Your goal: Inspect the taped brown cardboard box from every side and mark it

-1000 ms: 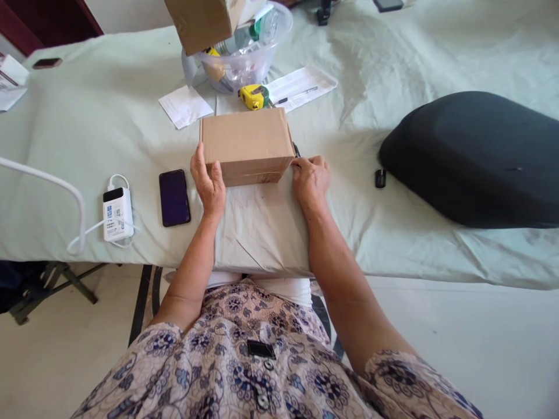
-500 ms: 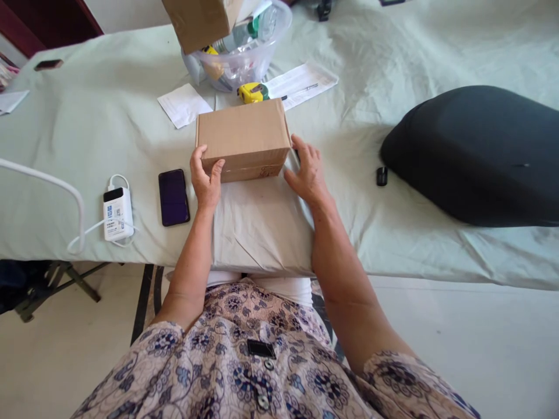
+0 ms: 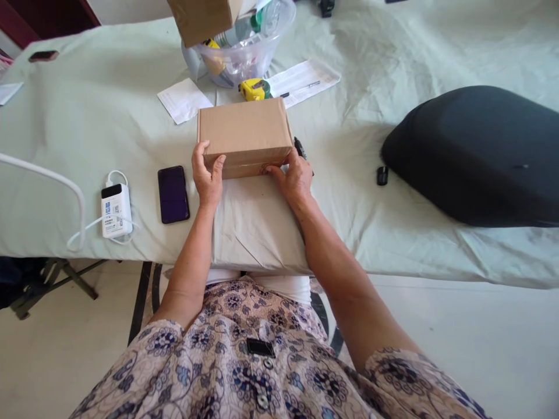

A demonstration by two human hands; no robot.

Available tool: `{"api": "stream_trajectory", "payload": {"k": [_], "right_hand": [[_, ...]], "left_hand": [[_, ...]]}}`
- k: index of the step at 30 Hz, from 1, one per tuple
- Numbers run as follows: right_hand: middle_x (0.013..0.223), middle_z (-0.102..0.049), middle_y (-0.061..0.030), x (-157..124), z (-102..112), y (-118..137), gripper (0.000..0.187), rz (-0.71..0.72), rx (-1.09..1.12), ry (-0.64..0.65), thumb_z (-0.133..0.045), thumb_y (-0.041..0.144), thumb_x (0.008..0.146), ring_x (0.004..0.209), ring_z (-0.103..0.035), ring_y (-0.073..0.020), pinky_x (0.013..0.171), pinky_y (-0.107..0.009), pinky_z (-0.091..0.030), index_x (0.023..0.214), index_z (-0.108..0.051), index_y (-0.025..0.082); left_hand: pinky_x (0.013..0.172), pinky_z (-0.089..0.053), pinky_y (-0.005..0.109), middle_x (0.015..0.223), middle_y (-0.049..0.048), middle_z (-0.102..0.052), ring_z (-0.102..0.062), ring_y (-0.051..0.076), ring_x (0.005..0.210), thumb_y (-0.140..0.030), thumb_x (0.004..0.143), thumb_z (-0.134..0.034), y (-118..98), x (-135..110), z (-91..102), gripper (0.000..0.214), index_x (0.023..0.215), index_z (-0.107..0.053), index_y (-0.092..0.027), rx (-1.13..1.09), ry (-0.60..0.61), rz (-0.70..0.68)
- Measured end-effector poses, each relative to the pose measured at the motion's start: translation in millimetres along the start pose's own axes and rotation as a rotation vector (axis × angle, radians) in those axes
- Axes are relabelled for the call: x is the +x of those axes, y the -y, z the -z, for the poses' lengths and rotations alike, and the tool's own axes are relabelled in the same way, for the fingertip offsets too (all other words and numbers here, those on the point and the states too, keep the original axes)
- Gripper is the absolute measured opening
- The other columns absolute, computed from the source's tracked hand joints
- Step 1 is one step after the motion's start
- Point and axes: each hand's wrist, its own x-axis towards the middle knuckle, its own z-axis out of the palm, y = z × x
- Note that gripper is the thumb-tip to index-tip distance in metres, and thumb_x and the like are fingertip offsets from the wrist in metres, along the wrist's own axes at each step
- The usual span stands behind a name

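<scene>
On the pale green cloth-covered desk (image 3: pixel 343 221), I hold the long brown cardboard box (image 3: pixel 244 129) at its near corners. My left hand (image 3: pixel 207 176) and right hand (image 3: pixel 296 176) have bent fingers round it; I can't tell if the right grips the thin black pen (image 3: pixel 299 146). This step looks like steadying; the next move needs an even hold.

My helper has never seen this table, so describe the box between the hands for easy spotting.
On the pale green cloth, find the near edge. Just beyond it, between the left hand and right hand, is a brown cardboard box. Unlike the other carton, at the clear basin, this one has a hand at each end.
</scene>
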Motion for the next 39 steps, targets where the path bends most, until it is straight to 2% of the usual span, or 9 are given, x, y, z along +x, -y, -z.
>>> {"api": "stream_trajectory", "payload": {"k": [7, 10, 13, 18, 24, 26, 29, 35, 39], "right_hand": [[0.12, -0.069, -0.0145, 2.4, 23.0, -16.6, 0.045, -0.056, 0.007, -0.125, -0.039, 0.05, 0.103, 0.117, -0.059, -0.0288, 0.107, -0.048, -0.043, 0.127, -0.065, 0.023], [0.124, -0.065, -0.0158, 2.8, 25.3, -30.3, 0.042, -0.186, -0.05, -0.158, -0.053, 0.044, 0.096, 0.118, -0.056, -0.0312, 0.107, -0.053, -0.042, 0.13, -0.067, 0.024], [0.113, -0.066, -0.0125, 1.8, 21.1, -36.7, 0.038, -0.221, -0.07, -0.098, -0.057, 0.031, 0.089, 0.109, -0.058, -0.0289, 0.106, -0.053, -0.044, 0.124, -0.071, 0.025], [0.089, -0.061, -0.0058, 4.0, 17.4, -36.5, 0.034, -0.255, 0.08, -0.084, -0.044, 0.023, 0.09, 0.086, -0.058, -0.0206, 0.099, -0.046, -0.049, 0.101, -0.077, 0.021], [0.104, -0.061, -0.0077, 6.8, 30.6, -24.5, 0.052, 0.008, 0.375, -0.28, -0.049, 0.052, 0.095, 0.099, -0.063, -0.0229, 0.091, -0.044, -0.054, 0.137, -0.054, 0.023], [0.102, -0.06, -0.0073, 3.5, 33.7, -15.6, 0.053, 0.064, 0.421, -0.385, -0.048, 0.062, 0.094, 0.098, -0.064, -0.0234, 0.091, -0.046, -0.055, 0.131, -0.055, 0.024], [0.087, -0.058, -0.0047, -4.9, 33.2, -1.6, 0.049, 0.077, 0.503, -0.515, -0.041, 0.068, 0.095, 0.082, -0.065, -0.0211, 0.082, -0.044, -0.058, 0.1, -0.059, 0.023], [0.086, -0.065, -0.0071, -18.1, 24.3, 13.4, 0.052, 0.123, 0.355, -0.337, -0.035, 0.065, 0.099, 0.084, -0.067, -0.0209, 0.083, -0.041, -0.058, 0.095, -0.063, 0.021], [0.09, -0.068, -0.0077, -17.1, 21.6, 11.0, 0.046, 0.126, 0.289, -0.33, -0.036, 0.058, 0.1, 0.088, -0.068, -0.0205, 0.086, -0.039, -0.057, 0.093, -0.063, 0.021]], "left_hand": [[0.125, -0.036, 0.044, 0.141, 0.0145, -0.06, -0.053, 0.027, 0.141, -0.077, 0.091, -0.049, 2.6, 3.7, 2.3, 0.069, 0.135, -0.05, -0.023, -0.022, 0.042, 0.004], [0.124, -0.037, 0.044, 0.14, 0.0149, -0.06, -0.054, 0.027, 0.14, -0.075, 0.092, -0.05, 5.6, 5.3, 0.2, 0.067, 0.135, -0.05, -0.023, -0.023, 0.026, -0.016], [0.125, -0.037, 0.044, 0.141, 0.0151, -0.059, -0.053, 0.027, 0.14, -0.074, 0.094, -0.046, 11.8, 7.6, -3.8, 0.066, 0.135, -0.05, -0.023, -0.017, 0.004, -0.053], [0.127, -0.035, 0.044, 0.142, 0.014, -0.059, -0.052, 0.026, 0.142, -0.072, 0.097, -0.041, 22.5, 11.9, -8.1, 0.062, 0.135, -0.052, -0.025, 0.004, -0.001, -0.072], [0.13, -0.03, 0.045, 0.144, 0.0123, -0.057, -0.048, 0.026, 0.144, -0.063, 0.098, -0.046, 23.0, 14.4, -7.7, 0.052, 0.134, -0.052, -0.026, -0.025, 0.04, -0.015], [0.129, -0.03, 0.045, 0.144, 0.0116, -0.057, -0.049, 0.026, 0.144, -0.06, 0.098, -0.047, 22.5, 14.6, -7.5, 0.049, 0.134, -0.052, -0.027, -0.039, 0.059, -0.009], [0.128, -0.033, 0.045, 0.142, 0.0112, -0.058, -0.052, 0.025, 0.14, -0.058, 0.098, -0.048, 22.8, 14.8, -7.2, 0.046, 0.133, -0.052, -0.027, -0.045, 0.062, -0.021], [0.127, -0.035, 0.044, 0.14, 0.0109, -0.059, -0.053, 0.025, 0.139, -0.055, 0.099, -0.05, 22.4, 16.4, -6.2, 0.043, 0.131, -0.053, -0.027, -0.049, 0.065, -0.009], [0.127, -0.034, 0.045, 0.14, 0.0102, -0.059, -0.052, 0.025, 0.14, -0.053, 0.099, -0.051, 21.8, 17.3, -6.5, 0.041, 0.131, -0.054, -0.028, -0.057, 0.077, 0.005]]}}
